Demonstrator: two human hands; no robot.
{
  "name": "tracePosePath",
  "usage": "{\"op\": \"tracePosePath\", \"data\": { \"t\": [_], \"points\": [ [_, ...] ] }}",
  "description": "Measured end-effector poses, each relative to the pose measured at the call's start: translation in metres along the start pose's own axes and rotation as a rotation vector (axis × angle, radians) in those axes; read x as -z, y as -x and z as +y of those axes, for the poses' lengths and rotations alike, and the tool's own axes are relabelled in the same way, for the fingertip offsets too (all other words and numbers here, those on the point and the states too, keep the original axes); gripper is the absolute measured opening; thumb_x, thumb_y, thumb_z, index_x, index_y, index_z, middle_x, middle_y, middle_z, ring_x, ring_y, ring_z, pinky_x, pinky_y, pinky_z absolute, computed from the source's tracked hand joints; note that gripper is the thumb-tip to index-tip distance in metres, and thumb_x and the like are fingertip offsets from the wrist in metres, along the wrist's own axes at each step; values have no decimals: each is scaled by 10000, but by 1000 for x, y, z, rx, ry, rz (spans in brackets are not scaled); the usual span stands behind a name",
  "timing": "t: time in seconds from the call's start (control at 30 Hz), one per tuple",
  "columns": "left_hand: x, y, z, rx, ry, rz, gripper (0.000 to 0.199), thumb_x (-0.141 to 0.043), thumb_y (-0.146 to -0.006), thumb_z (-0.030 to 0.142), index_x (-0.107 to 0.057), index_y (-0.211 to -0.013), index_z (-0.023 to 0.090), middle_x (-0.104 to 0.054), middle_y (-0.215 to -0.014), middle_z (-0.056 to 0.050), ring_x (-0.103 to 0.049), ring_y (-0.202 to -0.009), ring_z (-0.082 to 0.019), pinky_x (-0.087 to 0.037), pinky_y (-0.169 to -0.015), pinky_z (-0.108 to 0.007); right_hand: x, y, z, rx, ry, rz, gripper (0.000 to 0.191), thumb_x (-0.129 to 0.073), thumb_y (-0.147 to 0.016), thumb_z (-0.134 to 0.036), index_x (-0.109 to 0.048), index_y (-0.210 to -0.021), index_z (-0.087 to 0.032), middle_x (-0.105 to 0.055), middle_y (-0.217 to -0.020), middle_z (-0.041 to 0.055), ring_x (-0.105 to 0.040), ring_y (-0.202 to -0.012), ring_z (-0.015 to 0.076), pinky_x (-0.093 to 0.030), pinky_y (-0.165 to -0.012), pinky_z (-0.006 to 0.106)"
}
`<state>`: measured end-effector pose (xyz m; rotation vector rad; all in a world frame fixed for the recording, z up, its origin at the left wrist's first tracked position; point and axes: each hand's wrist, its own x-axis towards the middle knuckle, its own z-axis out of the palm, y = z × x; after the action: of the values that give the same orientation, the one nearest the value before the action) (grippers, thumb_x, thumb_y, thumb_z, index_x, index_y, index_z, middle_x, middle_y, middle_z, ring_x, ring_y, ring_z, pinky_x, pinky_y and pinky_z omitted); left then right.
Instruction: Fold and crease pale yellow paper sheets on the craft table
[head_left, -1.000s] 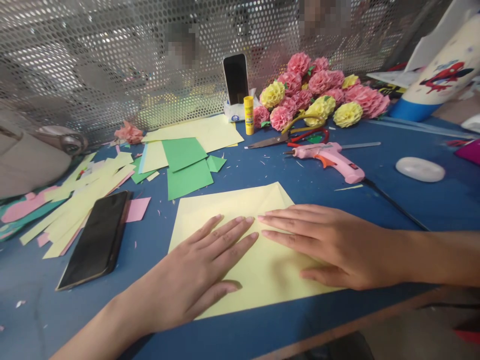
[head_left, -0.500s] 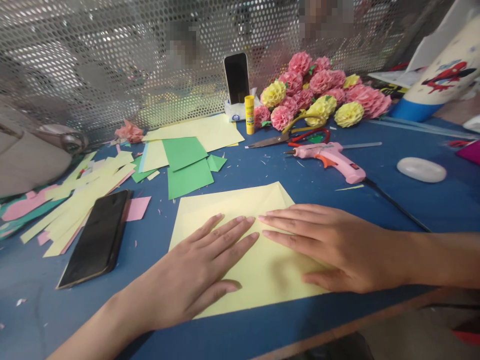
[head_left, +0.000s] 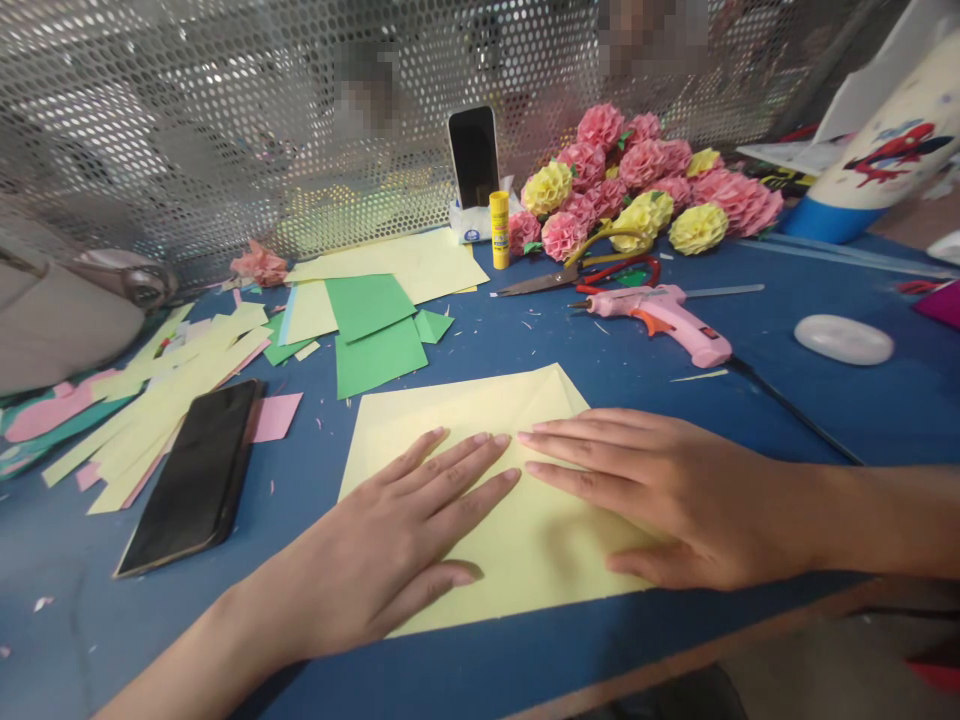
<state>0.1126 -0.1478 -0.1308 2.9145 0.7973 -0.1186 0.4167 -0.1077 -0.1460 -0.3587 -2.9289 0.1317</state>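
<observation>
With our left grip [head_left: 401, 525] and right grip [head_left: 667, 490] spread flat, clasping nothing, uneven pressure could skew the yellow paper sheet [head_left: 517, 560].

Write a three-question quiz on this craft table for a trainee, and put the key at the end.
1. True or false: the left hand and right hand are both spread over the same pale yellow sheet.

2. Which of these lies nearest the right hand?
a) scissors
b) glue gun
c) glue stick

3. Fill in the blank: the ruffled flowers bunched at the back are pink and ____.

Key: 1. True. 2. b. 3. yellow.
</observation>
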Motion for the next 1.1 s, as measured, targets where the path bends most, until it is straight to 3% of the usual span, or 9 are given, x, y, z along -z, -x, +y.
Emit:
{"op": "tracePosePath", "data": {
  "t": [0.27,0.57,0.7,0.9,1.1],
  "points": [
    [0,1,0,-4,43,18,662,-390,-1031,418,-110,-1583,183,-87,-1656,-103,-91,-1528,-250,-97,-1246,-481,1,-1,0,-3,1,-3,693,-508,-945,-513,-425,-1473,-72,-383,-1556,174,-304,-1468,290,-327,-1171,479],
    [3,-1,3,-17,-27,27,613,-435,-1020,352,-162,-1569,351,-127,-1661,-73,-166,-1516,-285,-170,-1225,-539,1,-1,-1,3,42,-4,702,-506,-946,-511,-416,-1476,-60,-381,-1555,179,-332,-1453,310,-348,-1151,495],
    [3,0,14,-106,-105,47,576,-391,-1020,190,-224,-1567,260,-250,-1628,-103,-221,-1506,-252,-187,-1235,-493,1,-2,-1,3,29,20,687,-517,-942,-507,-437,-1465,-69,-397,-1548,169,-344,-1448,300,-337,-1161,485],
    [4,-2,26,-237,-101,87,494,-348,-1026,164,-342,-1517,107,-331,-1592,-105,-307,-1475,-259,-313,-1211,-418,14,-6,-1,-32,-25,-16,679,-505,-953,-517,-428,-1476,-91,-433,-1532,145,-381,-1428,289,-355,-1151,481],
    [9,-2,28,-240,-113,128,454,-358,-1033,196,-426,-1476,125,-435,-1535,-107,-431,-1410,-260,-405,-1155,-412,24,-14,6,-68,-16,-38,620,-485,-975,-520,-455,-1470,-149,-488,-1502,107,-387,-1426,269,-343,-1150,446]
  ]
}}
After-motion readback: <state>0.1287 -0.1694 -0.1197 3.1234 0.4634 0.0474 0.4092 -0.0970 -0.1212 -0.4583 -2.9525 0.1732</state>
